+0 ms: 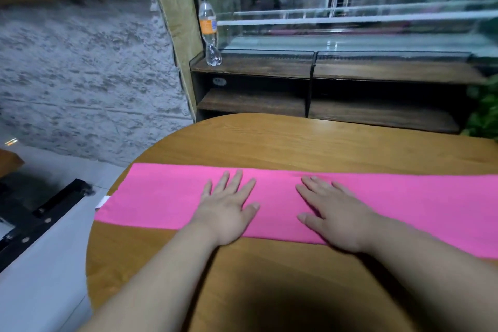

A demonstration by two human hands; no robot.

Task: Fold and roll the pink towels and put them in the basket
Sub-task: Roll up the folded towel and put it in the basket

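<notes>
The pink towel (161, 197) lies on the tabletop (310, 140) as a long folded strip — folding appears done. Left hand (229, 210) and right hand (334, 215) press flat, fingers spread. Rolling and basket placement remain; no basket is visible.

A rough grey wall (80, 75) meets dark wooden shelving (323, 89) behind the round wooden table (296, 137).

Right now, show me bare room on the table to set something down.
Bare wood beyond the pink towel up to the table rim, and nearer, between the forearms. Crowded: towel's middle, under the left hand and right hand.
</notes>
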